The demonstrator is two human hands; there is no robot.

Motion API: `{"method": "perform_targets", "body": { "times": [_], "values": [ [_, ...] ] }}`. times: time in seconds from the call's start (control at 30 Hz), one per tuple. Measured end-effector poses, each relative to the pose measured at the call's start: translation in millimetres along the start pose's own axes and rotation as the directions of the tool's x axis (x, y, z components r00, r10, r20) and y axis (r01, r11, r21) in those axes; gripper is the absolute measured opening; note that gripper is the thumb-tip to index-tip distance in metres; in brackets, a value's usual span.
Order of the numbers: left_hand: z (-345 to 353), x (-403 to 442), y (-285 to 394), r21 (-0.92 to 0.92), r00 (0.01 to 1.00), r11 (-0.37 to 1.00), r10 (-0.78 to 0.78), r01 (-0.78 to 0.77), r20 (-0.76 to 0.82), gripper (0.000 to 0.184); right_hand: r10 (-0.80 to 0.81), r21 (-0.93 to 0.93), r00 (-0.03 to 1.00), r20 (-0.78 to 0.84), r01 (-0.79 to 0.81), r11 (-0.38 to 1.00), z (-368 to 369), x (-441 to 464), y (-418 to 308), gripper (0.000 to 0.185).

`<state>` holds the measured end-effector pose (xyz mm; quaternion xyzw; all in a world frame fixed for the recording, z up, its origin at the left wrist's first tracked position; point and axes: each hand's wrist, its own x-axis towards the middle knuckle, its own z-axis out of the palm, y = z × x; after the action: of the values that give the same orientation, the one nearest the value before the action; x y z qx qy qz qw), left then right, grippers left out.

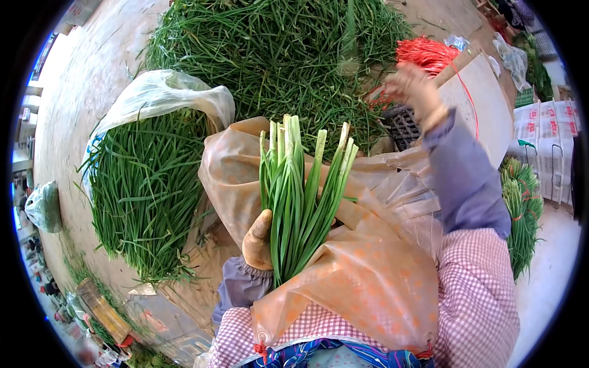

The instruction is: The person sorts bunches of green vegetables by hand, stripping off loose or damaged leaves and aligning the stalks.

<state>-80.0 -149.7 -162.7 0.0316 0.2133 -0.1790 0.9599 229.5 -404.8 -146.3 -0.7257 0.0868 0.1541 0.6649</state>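
Observation:
My left hand (257, 240) is closed around a bunch of Chinese chives (300, 196), held upright over my lap with the pale cut ends pointing away from me. Its thumb lies along the near left side of the bunch; the other fingers are hidden behind the leaves. Out to the right, my right hand (414, 89) is raised in front of a bundle of red plastic ties (427, 54). Motion blur smears its fingers, so I cannot tell whether a strand is in them. An orange-patterned translucent apron (362, 264) covers my lap.
A large heap of loose chives (276, 49) spreads ahead. On the left, a clear plastic bag (165, 92) holds more chives (147, 190). A dark crate (402, 127) and a pale board (475, 98) stand at right. Tied bundles (521, 208) lie beyond my right side.

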Motion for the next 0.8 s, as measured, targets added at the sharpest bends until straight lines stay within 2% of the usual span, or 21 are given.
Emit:
{"method": "perform_targets", "body": {
  "times": [0.03, 0.07, 0.13, 0.17, 0.23, 0.3, 0.37, 0.47, 0.5, 0.57, 0.6, 0.63, 0.8],
  "values": [
    [2.6, -0.2, -0.9, -0.012, 1.0, 1.0, 0.003, -0.003, -0.002, 0.066, 0.043, 0.083, 0.979, 0.197, -0.061, 0.995, 10.0, -23.9, 8.1, 0.029],
    [-0.7, -0.3, -2.1, 0.05, 1.0, 0.999, 0.02, -0.021, 0.004, 0.071, 0.068, 0.154, 0.918, 0.39, -0.138, 0.978, 18.2, -44.9, 15.3, 0.034],
    [-8.5, 0.4, -3.2, 0.183, 0.999, 0.982, 0.045, -0.048, 0.019, 0.083, 0.148, 0.267, 0.78, 0.608, -0.376, 0.887, 38.8, -89.9, 3.3, 0.041],
    [-5.6, 0.4, -3.1, 0.2, 0.998, 0.978, 0.055, -0.051, -0.018, 0.085, 0.071, 0.265, 0.796, 0.602, -0.282, 0.922, 47.5, -97.5, 6.1, 0.042],
    [3.1, 1.4, -2.2, 0.171, 0.999, 0.984, 0.048, -0.051, 0.021, 0.078, -0.086, 0.253, 0.806, 0.585, -0.081, 0.964, 58.3, -105.8, 9.4, 0.045],
    [15.7, 0.4, -2.3, 0.184, 0.998, 0.982, 0.043, -0.051, 0.044, 0.076, -0.138, 0.131, 0.764, 0.63, 0.071, 0.989, 60.5, -105.8, 6.3, 0.042],
    [29.3, -2.0, -3.5, 0.235, 0.998, 0.971, 0.038, -0.047, 0.046, 0.079, -0.156, -0.03, 0.716, 0.681, 0.24, 0.97, 59.9, -104.1, -4.4, 0.031],
    [33.8, -3.1, -3.7, 0.242, 0.999, 0.97, 0.001, -0.013, 0.048, 0.081, -0.058, -0.284, 0.671, 0.739, 0.389, 0.877, 52.8, -95.8, -18.7, 0.021],
    [31.1, -4.1, -3.3, 0.272, 0.996, 0.962, -0.003, -0.022, 0.092, 0.082, -0.129, -0.158, 0.67, 0.731, 0.35, 0.923, 53.6, -94.5, -15.6, 0.016],
    [21.4, -4.3, -1.2, 0.332, 0.983, 0.942, -0.019, -0.043, 0.182, 0.085, 0.02, -0.055, 0.725, 0.688, 0.025, 0.998, 55.6, -99.3, -20.0, 0.014],
    [18.2, -2.8, -0.5, 0.354, 0.981, 0.934, -0.03, -0.041, 0.194, 0.085, 0.1, 0.004, 0.733, 0.672, -0.139, 0.99, 58.1, -102.0, -22.2, 0.013],
    [15.1, -1.7, 0.1, 0.376, 0.978, 0.926, -0.039, -0.041, 0.204, 0.085, 0.032, 0.124, 0.74, 0.671, -0.155, 0.98, 61.5, -100.3, -10.5, 0.01],
    [16.6, -5.9, -4.9, 0.299, 0.988, 0.953, 0.012, -0.057, 0.151, 0.083, 0.001, 0.204, 0.757, 0.653, -0.177, 0.963, 72.2, -99.0, 8.7, 0.014]
  ]
}}
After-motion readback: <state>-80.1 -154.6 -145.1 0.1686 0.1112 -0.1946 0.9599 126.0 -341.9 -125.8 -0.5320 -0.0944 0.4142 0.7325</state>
